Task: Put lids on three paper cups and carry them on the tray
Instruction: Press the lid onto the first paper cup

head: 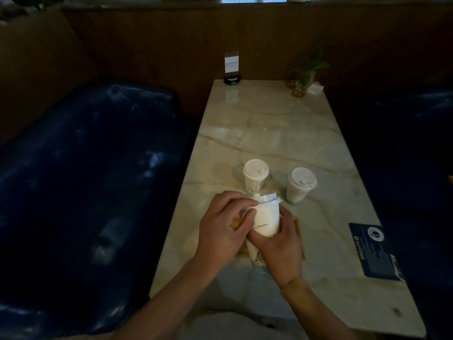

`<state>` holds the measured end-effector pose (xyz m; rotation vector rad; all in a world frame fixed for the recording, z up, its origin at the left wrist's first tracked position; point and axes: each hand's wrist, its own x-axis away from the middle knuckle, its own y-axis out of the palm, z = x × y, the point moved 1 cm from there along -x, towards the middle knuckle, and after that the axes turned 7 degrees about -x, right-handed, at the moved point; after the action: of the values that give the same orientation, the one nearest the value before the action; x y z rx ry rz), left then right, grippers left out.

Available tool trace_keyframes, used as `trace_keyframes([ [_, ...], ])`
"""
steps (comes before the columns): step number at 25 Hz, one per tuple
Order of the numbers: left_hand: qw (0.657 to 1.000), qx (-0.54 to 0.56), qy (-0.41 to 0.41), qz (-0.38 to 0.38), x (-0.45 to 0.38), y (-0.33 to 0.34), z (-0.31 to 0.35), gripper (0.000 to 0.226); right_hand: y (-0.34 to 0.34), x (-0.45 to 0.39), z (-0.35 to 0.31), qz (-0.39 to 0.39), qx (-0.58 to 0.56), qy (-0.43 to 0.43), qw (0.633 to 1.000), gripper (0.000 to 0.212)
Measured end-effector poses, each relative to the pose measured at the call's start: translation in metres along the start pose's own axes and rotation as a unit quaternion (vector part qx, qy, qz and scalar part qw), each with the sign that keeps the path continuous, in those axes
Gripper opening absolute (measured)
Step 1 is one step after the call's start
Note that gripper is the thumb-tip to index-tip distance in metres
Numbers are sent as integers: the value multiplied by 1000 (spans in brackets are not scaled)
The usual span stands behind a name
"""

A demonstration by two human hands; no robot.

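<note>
A white paper cup is tilted above the near part of the marble table. My right hand grips its body from the right and below. My left hand curls over the rim and pinches a white lid that sits askew on the cup's mouth. Two more white cups with lids on stand upright on the table beyond my hands, one at the left and one at the right. A thin yellowish-brown tray lies under my hands, mostly hidden.
A dark blue card lies near the table's right edge. At the far end stand a small sign holder and a glass vase with a plant. Dark blue padded seats flank the table on both sides.
</note>
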<state>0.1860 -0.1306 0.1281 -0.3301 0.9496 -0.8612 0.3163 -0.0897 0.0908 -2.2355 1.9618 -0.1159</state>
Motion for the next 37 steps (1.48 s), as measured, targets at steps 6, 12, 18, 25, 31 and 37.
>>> trace_keyframes([
  [6, 999, 11, -18, -38, -2, 5, 7, 16, -6, -3, 0, -11, -14, -5, 1000, 68],
  [12, 998, -11, -3, -63, 7, 4, 0, 17, -1, -6, 7, -47, 20, 20, 999, 68],
  [18, 999, -3, 20, -45, -6, -6, 6, 18, -5, -13, -3, -38, -16, 7, 999, 62],
  [25, 997, 41, 10, -58, -24, -20, 6, 18, -14, -25, -22, -102, -88, 40, 990, 70],
  [31, 994, 73, 19, -80, -23, -20, -10, 16, -9, -28, -12, -151, -177, 92, 968, 80],
  [37, 997, 20, 22, -69, -32, -14, -18, 11, 3, -44, -8, -185, -159, 82, 966, 84],
])
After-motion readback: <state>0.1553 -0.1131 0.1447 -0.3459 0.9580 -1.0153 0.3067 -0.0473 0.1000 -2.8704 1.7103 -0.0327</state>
